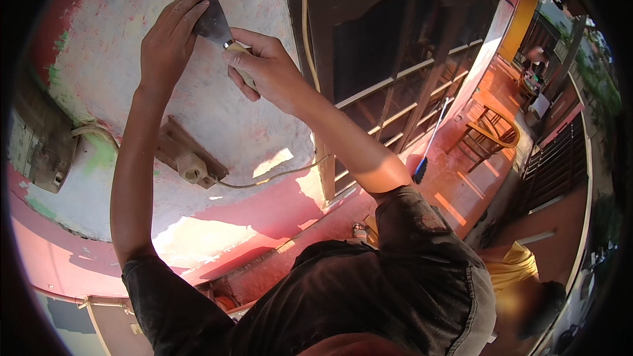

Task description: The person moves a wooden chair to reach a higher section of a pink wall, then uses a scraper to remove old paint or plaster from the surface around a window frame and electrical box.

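Observation:
My right hand (259,62) grips the pale handle (241,62) of a putty knife against the upper part of the picture. The wide metal blade (211,17) of the knife points up and to the left. On the blade's left side rest the fingertips of my left hand (173,34), its fingers stretched out and close together. Behind both hands is a wall (109,59) with patchy white filler and remnants of pink and green paint. Whether the blade's edge touches the wall cannot be made out.
Below my hands, a socket (192,168) on a wooden board carries a cable (272,177). A meter box (42,133) hangs at left. Right of the wall stand a dark window frame (316,24), a broom (420,170) and a wooden chair (487,133). A person in yellow (514,269) is at lower right.

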Demonstrator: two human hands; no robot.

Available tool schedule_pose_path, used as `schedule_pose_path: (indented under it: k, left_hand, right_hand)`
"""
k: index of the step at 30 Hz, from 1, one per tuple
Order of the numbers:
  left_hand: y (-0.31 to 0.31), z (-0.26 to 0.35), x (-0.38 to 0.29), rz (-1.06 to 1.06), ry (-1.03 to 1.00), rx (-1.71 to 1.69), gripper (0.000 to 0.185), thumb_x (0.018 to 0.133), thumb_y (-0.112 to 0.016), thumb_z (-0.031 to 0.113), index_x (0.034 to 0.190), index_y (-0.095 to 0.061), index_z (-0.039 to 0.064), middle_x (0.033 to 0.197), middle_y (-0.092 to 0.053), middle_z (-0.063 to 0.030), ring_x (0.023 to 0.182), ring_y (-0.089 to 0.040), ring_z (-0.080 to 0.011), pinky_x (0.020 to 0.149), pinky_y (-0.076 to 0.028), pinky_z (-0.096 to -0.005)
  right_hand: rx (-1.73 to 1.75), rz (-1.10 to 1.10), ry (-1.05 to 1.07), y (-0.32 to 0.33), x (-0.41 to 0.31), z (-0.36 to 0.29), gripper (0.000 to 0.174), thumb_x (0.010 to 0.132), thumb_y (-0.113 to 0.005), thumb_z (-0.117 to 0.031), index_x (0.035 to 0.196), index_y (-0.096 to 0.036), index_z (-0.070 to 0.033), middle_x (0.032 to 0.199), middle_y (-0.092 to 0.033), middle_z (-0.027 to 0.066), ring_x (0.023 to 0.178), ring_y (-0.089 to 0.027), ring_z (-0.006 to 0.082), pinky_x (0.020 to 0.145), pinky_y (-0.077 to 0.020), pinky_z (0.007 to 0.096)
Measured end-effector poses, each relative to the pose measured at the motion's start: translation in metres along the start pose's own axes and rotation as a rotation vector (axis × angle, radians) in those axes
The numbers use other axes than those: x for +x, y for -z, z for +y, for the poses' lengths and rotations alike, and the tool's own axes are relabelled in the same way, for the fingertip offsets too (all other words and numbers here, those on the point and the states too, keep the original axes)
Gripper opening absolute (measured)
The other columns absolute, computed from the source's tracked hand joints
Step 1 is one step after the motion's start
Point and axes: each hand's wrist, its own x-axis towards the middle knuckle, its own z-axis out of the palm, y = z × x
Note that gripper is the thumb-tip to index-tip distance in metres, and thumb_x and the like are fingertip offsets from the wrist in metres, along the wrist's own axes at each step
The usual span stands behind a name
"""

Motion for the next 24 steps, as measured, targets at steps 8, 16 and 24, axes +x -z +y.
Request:
schedule_pose_path:
  k: [8, 16, 24]
  left_hand:
    - [-0.028, -0.033, 0.013, -0.072, -0.020, -0.009, 0.054, 0.074, -0.073, -0.005, 0.125, -0.068, 0.010, 0.132, -0.068, -0.0011, 0.122, -0.065, -0.0217, 0.092, -0.060, -0.0334]
    - [-0.024, -0.053, 0.040, 0.011, -0.089, 0.048, 0.044, 0.078, -0.074, -0.001, 0.120, -0.066, 0.010, 0.128, -0.069, -0.0053, 0.117, -0.067, -0.0269, 0.092, -0.060, -0.0370]
    - [-0.015, -0.084, 0.086, 0.164, -0.229, -0.039, 0.027, 0.077, -0.074, 0.002, 0.103, -0.067, 0.006, 0.110, -0.073, -0.0120, 0.100, -0.071, -0.0321, 0.084, -0.059, -0.0401]
  right_hand:
    - [0.003, 0.128, 0.051, 0.006, 0.024, 0.004, 0.067, 0.102, -0.059, -0.009, 0.163, -0.030, -0.007, 0.065, -0.051, 0.0022, 0.050, -0.040, 0.0101, 0.045, -0.0336, 0.0280]
    - [-0.092, 0.132, 0.122, -0.002, 0.055, -0.013, 0.081, 0.095, -0.066, 0.001, 0.165, -0.026, -0.011, 0.067, -0.045, 0.0001, 0.052, -0.037, 0.0091, 0.046, -0.0300, 0.0288]
    - [0.017, 0.076, 0.153, -0.004, 0.086, -0.029, 0.081, 0.091, -0.054, 0.008, 0.164, -0.025, -0.008, 0.069, -0.050, 0.0024, 0.052, -0.046, 0.0143, 0.046, -0.0382, 0.0324]
